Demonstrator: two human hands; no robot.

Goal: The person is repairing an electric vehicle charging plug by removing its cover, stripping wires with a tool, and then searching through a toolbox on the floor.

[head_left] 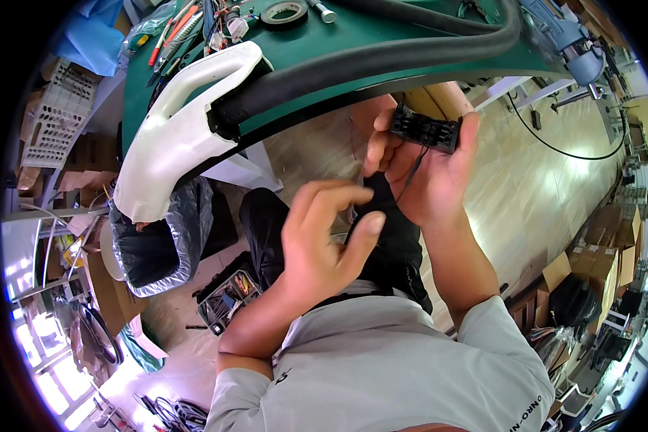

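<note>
One white handle-shaped shell (155,155) overhangs the near edge of the green bench (313,42) toward its left corner, joined to one thick black hose (367,70). The left hand (320,234) is released, loosely curled and slightly blurred. The right hand (435,180) grasps one black, rectangular plastic module (425,130), open-framed, with a thin dark cable (412,171), just off the bench's near edge. Dark lettering marks the grey shirt (425,360) at right.
</note>
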